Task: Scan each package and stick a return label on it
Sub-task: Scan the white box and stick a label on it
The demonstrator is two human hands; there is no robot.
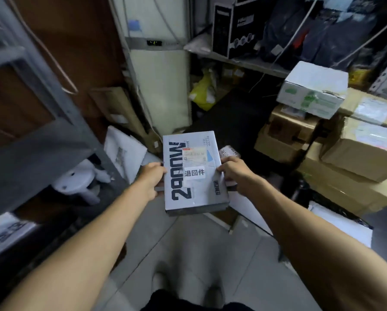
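Grey package (193, 173) held in both hands' (151, 180) (233, 170) grip, fingers hidden beneath.

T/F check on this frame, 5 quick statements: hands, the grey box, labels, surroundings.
1. Both hands hold the grey box. True: the left hand grips its left edge, the right hand its right edge.
2. The box rests on the floor. False: it is held up in the air above the floor.
3. A white label with black characters is stuck on the box's top. True.
4. The box has no shipping label. False: a shipping label sits just beyond the white one.
5. Brown cardboard boxes are stacked on the person's left. False: the cardboard boxes are stacked on the right.
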